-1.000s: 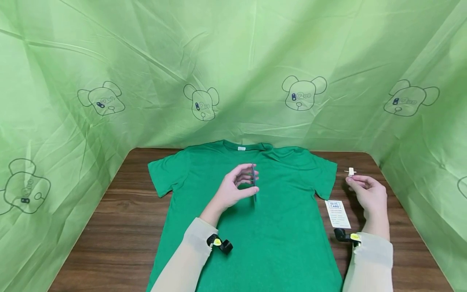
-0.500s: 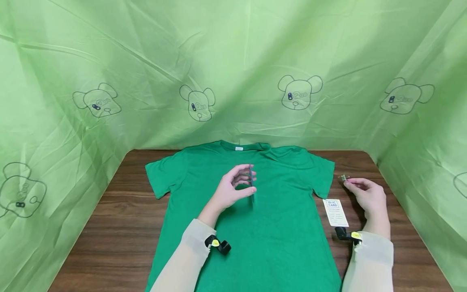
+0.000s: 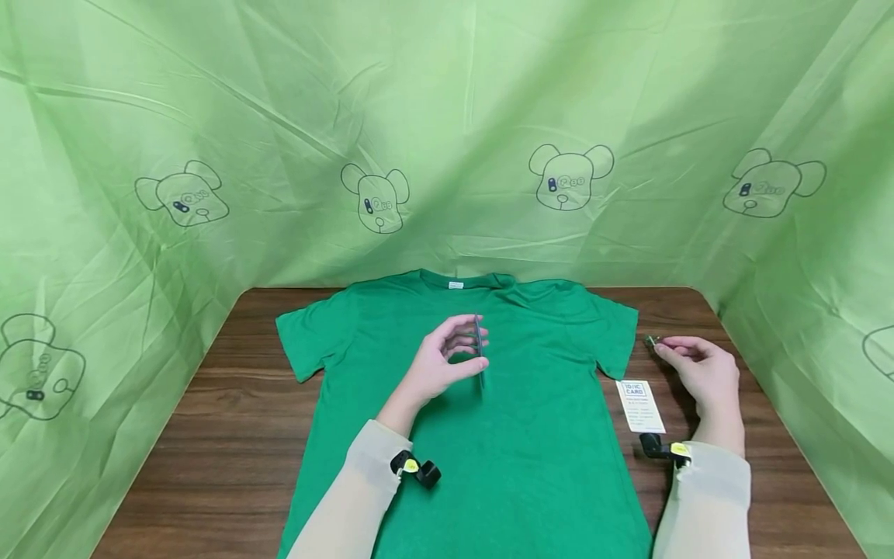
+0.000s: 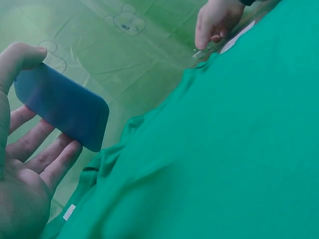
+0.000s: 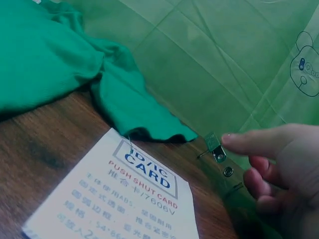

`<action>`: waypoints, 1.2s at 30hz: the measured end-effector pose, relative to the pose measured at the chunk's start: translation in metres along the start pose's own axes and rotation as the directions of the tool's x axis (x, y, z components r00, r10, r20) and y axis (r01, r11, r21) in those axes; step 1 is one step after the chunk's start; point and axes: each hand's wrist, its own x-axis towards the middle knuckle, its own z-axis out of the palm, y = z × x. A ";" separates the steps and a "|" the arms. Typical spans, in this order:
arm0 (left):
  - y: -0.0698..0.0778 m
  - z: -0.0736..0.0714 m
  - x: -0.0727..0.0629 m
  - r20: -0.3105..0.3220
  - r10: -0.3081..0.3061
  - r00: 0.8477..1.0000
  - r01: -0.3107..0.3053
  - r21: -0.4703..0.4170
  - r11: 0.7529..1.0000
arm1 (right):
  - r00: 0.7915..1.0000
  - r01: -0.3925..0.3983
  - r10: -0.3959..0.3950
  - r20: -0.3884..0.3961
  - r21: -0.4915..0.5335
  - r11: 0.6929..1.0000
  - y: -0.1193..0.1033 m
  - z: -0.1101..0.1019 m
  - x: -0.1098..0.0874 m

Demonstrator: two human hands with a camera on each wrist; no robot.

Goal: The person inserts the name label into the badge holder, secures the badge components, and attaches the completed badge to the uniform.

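Note:
My left hand (image 3: pixel 443 361) holds a thin blue card holder (image 4: pixel 65 107) by its edges, thumb on one side and fingertips on the other. It stands on edge over the chest of a green T-shirt (image 3: pixel 524 435), so the head view shows only a narrow strip of it. Off the right sleeve, my right hand (image 3: pixel 701 376) pinches a small metal badge clip (image 5: pixel 213 143) with a clear strap and a round snap. In the right wrist view the thumb and finger lie at the clip's side, close over the table.
A white printed paper card (image 3: pixel 641 407) marked "ID/IC CARD" lies between the shirt's right side and my right wrist. The shirt is spread flat on a brown wooden table (image 3: pixel 209 435). Green cloth (image 3: pixel 447 116) with bear-head drawings hangs round the table's back and sides.
The badge clip, pale and raised a second ago, has turned in my right fingers and dipped lower and to the left. My left hand keeps its hold on the card holder.

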 end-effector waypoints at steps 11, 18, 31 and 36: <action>0.001 0.000 -0.001 -0.005 0.004 1.000 -0.004 0.003 1.000 | 0.996 0.068 -0.080 0.042 0.228 0.971 -0.019 0.001 -0.001; 0.002 -0.001 -0.001 -0.021 0.014 1.000 -0.014 0.037 0.999 | 0.972 0.209 -0.231 0.043 0.289 0.934 -0.051 0.005 -0.008; 0.012 0.002 -0.002 -0.121 -0.005 0.993 0.021 0.136 0.990 | 0.844 0.399 -0.493 0.213 0.366 0.841 -0.140 0.035 -0.046; 0.013 0.003 -0.003 -0.143 -0.021 0.989 0.041 0.142 0.989 | 0.828 0.369 -0.506 0.240 0.446 0.816 -0.156 0.047 -0.056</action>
